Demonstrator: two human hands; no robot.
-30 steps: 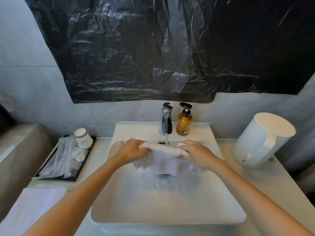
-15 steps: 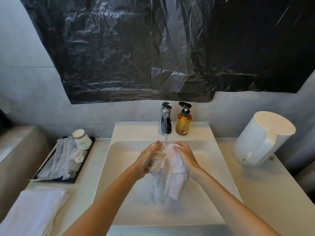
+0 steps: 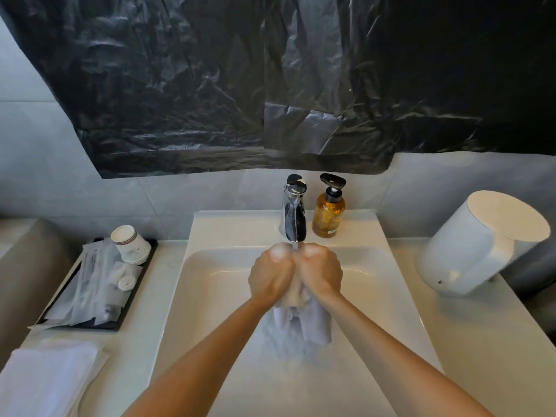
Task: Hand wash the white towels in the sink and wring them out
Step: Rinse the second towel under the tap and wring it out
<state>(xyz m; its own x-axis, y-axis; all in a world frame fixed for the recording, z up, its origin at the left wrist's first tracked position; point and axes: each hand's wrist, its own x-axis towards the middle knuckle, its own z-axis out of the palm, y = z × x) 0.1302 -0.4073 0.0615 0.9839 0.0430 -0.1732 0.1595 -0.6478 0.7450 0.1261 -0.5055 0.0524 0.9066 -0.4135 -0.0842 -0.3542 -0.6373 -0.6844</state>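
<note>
A wet white towel (image 3: 304,323) is bunched between both hands over the white sink (image 3: 210,296), its loose end hanging down below my wrists. My left hand (image 3: 270,275) and my right hand (image 3: 320,273) grip the towel side by side, knuckles up, right under the chrome faucet (image 3: 293,212). A thin stream of water falls from the spout between the hands. Most of the towel's upper part is hidden inside my fists. A second folded white towel (image 3: 45,380) lies on the counter at the lower left.
An amber soap pump bottle (image 3: 328,210) stands right of the faucet. A black tray (image 3: 132,296) with sachets and stacked paper cups (image 3: 129,243) sits on the left counter. A white kettle (image 3: 481,242) stands at the right. Black plastic sheeting covers the wall above.
My hands came together from holding the towel stretched wide; they now squeeze it bunched into a wad under the faucet, with the tail hanging lower.
</note>
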